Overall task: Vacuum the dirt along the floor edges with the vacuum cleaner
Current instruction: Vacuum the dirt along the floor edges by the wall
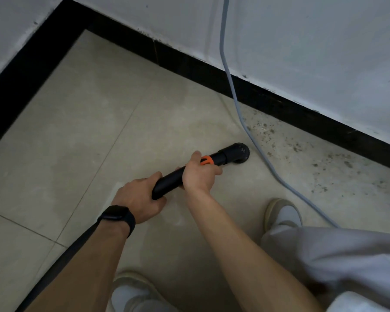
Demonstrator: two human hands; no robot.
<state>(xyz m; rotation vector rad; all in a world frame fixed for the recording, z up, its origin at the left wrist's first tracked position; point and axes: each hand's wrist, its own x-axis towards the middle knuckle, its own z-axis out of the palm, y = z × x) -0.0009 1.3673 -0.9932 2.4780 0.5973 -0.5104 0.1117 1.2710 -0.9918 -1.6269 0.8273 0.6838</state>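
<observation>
A black vacuum wand (171,180) with an orange ring (206,160) slants down to the beige tiled floor. Its round black nozzle head (240,153) touches the floor a short way from the black skirting (279,104). My right hand (199,174) grips the wand just behind the orange ring. My left hand (140,199), with a black watch on its wrist, grips the wand's rear end. Dark specks of dirt (302,149) lie scattered along the floor edge to the right of the nozzle.
A grey cable (239,113) hangs down the white wall and trails over the floor just right of the nozzle, toward my right leg. My two shoes (282,212) (131,289) stand on the tiles. The walls meet in a corner at the upper left.
</observation>
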